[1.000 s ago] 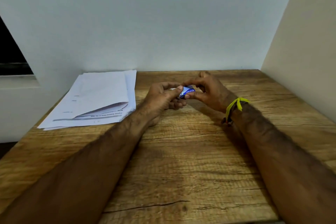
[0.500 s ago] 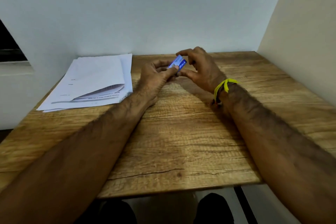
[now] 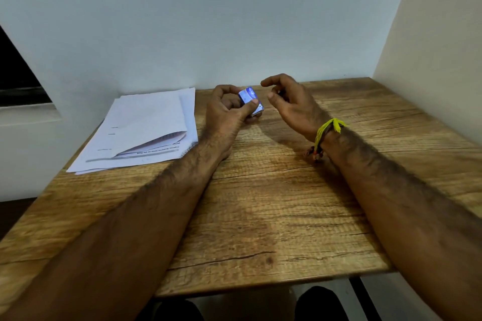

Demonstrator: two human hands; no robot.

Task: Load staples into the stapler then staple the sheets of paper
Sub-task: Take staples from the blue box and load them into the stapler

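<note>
We judge that we are at the very beginning of the task, at the loading step: the small blue box (image 3: 251, 100), which is probably the staple box, is in our left hand (image 3: 229, 109), pinched between the thumb and the curled fingers. We hold it a little above the counter (image 3: 260, 203), just to the right of the sheets of paper (image 3: 146, 128). Our right hand (image 3: 292, 104) is just beside the box, on its right, and does not touch it; its fingers are loosely curled. We think it holds nothing, though something small and dark shows behind the fingers and we cannot tell what it is.

We do not see the stapler anywhere in the view. So the next move, in our opinion, calls for the right hand to return to the box, open it and take out one strip of staples, and after that the stapler must be found. The box is small, so a fine grip with the fingertips will be needed.

The sheets lie in a loose pile, and the top one is folded over. The counter is wooden with a strong grain. Behind the sheets there is a plain pale wall, and a second wall closes the counter far to the right of the box. A yellow thread (image 3: 328, 129) is tied on our right wrist.
</note>
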